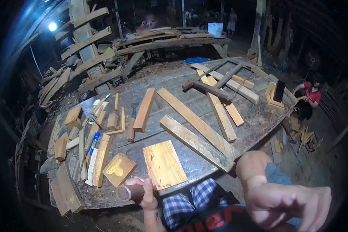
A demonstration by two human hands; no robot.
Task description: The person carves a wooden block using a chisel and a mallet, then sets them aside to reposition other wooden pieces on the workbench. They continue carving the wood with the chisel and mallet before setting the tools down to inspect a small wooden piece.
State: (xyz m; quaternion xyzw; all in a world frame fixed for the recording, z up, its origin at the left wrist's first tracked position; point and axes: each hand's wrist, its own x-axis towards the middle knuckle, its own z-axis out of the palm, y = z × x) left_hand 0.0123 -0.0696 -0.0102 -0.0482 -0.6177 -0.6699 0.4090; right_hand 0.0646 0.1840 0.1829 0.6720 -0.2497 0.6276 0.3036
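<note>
My left hand (143, 192) is closed around a round wooden handle (126, 191) at the near edge of the workbench (174, 83). Just above it lie a yellow wooden board (164, 164) and a small square block (119, 169) with a pale carved hollow. My right hand (288, 205) hangs in the air at the lower right, off the bench, fingers apart and holding nothing. My knee (253, 162) rises beside it.
Long planks (199, 123) cross the middle of the bench. A hammer (131, 121), a blue pen (94, 138) and several offcuts lie at the left. A wooden frame (224, 79) lies at the far right. A person in red (311, 94) crouches beyond the bench.
</note>
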